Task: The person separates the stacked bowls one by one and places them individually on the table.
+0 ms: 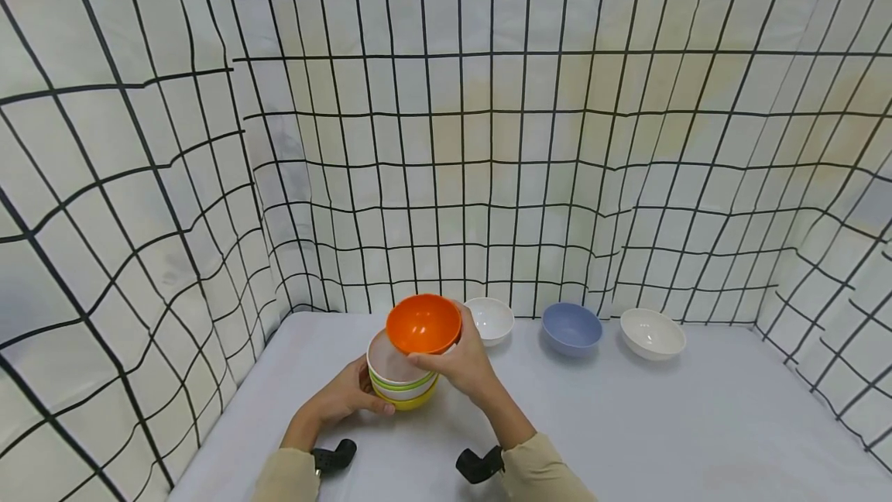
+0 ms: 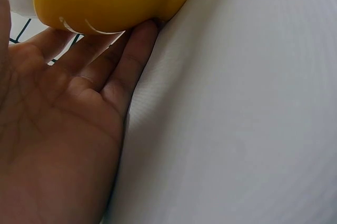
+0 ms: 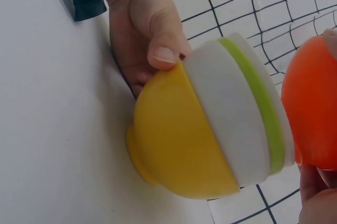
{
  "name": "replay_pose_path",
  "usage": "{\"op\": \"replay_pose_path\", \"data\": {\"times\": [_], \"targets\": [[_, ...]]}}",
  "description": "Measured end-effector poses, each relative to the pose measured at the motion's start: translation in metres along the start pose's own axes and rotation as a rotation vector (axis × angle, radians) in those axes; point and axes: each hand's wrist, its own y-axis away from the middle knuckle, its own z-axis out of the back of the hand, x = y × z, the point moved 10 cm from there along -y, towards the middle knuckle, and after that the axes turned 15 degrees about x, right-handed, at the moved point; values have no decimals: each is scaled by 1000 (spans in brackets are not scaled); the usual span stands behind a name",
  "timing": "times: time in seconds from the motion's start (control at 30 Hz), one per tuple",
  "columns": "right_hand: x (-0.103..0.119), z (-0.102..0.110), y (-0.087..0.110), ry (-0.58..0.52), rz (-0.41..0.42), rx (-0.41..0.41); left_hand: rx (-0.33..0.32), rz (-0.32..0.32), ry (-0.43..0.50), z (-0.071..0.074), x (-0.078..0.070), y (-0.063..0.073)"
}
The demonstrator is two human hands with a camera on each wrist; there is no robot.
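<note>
My right hand (image 1: pixel 468 361) pinches an orange bowl (image 1: pixel 423 320) by its side, tilted above a stack of nested bowls. At the bottom of that stack is a yellow bowl (image 3: pixel 176 134). White bowls (image 3: pixel 226 113) and a lime-green one (image 3: pixel 256 100) rise from it. My left hand (image 1: pixel 341 395) grips the stack from the left, with its thumb on the near side and fingers round the far side. In the right wrist view, the orange bowl is close to the stack's top rim; whether they touch I cannot tell.
Toward the back of the white table (image 1: pixel 627 424) stand a white bowl (image 1: pixel 491 319), a blue bowl (image 1: pixel 572 329) and another white bowl (image 1: pixel 652 334) in a row. White cloth walls (image 1: pixel 509 138) with black grid lines enclose the table's back and sides.
</note>
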Motion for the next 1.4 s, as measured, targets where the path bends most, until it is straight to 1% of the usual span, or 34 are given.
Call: {"op": "replay_pose_path", "data": {"times": [0.23,0.37,0.53,0.7,0.87,1.0,1.1,1.2,1.4], "targets": [[3,10,2,-18,-3,-16,0,5,8,0,1,0],[5,15,2,-32,2,-13,-2,-4,5,0,0,0],[9,23,2,-56,17,-24,-12,-3,5,0,0,0],[10,31,3,-59,11,-36,-20,-1,10,0,1,0],[14,40,4,-27,-7,-55,-20,1,-6,2,1,-1],[17,49,7,-1,-32,-78,-21,-15,-4,3,0,-1],[18,57,10,8,-36,-95,-19,-27,8,2,0,-1],[17,67,16,20,-48,-113,-17,-31,21,2,0,-2],[9,92,34,92,-105,-132,-22,-31,29,2,0,-2]]}}
